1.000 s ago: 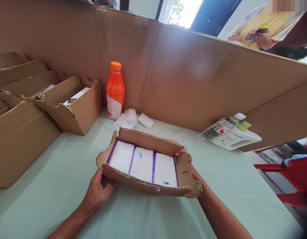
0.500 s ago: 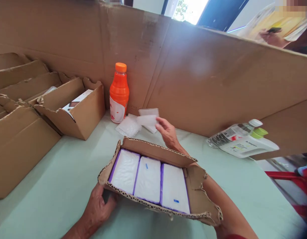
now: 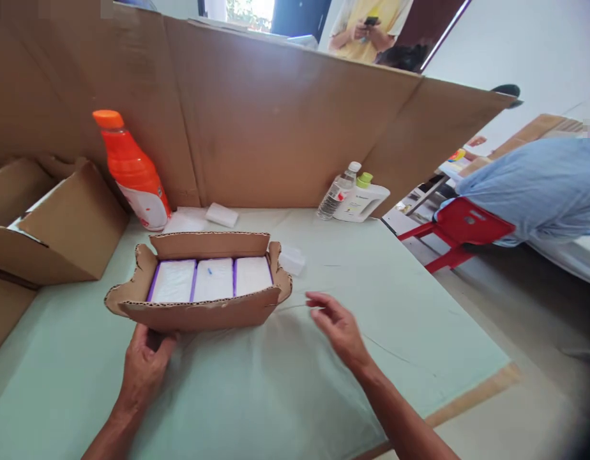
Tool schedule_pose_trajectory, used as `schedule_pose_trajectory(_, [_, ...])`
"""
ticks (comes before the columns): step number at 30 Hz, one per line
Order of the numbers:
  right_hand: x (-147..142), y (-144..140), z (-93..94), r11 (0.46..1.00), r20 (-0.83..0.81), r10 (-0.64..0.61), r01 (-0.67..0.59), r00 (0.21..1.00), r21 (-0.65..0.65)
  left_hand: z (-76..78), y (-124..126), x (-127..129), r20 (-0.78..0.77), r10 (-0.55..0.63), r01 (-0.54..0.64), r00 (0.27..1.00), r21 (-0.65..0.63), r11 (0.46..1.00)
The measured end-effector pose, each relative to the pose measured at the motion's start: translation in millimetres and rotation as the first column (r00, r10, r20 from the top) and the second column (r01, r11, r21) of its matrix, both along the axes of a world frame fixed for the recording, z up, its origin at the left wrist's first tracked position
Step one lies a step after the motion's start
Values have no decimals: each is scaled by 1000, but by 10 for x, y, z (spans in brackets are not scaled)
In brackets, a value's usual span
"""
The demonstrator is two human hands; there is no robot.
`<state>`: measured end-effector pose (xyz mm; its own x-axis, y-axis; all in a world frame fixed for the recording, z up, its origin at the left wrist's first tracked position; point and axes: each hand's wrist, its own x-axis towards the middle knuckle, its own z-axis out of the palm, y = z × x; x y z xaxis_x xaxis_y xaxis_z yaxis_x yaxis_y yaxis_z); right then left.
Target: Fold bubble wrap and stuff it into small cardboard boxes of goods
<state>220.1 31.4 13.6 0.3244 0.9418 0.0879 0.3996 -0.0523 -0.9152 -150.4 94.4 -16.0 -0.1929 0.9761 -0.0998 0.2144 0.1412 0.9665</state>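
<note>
holding the torn corrugated cardboard tray, left hand grips its near wall; three white, purple-edged packs, possibly tissues; right hand loosely spread, empty.

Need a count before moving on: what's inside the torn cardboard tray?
Three white packs with purple edges lie side by side in the tray. Anything beneath them is hidden.

On your pale green worktop, the torn brown cardboard tray holding three white packets sits centre-left, with the orange plastic bottle behind-left and the clear water bottle behind-right.
</note>
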Motion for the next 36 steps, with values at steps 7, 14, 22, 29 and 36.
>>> schedule_pose_trajectory(7, [-776, 271, -69, 927, -6, 374, -374, 927, -30, 79, -72, 105, 34, 35, -36, 999, 54, 998])
schedule_pose_trajectory(14, [-435, 995, -172, 942, 210, 276, -308, 938, 135, 64, 662, 285, 51, 40, -49, 998, 179, 983])
schedule_pose_trajectory(22, [495, 1440, -192, 998, 357, -48, 32, 933, 50, -145, 40, 99, 98, -8, 0, 995, 83, 997])
schedule_pose_trajectory(29, [360, 1011, -108, 992, 328, -19, -23, 944, 124, 71, 419, 17, -26, -10, 14, 1000, 150, 989])
schedule_pose_trajectory(36, [-292, -99, -8, 953, 343, 222, -278, 913, 121, 16, 470, 259, 51, 41, -50, 998, 188, 981])
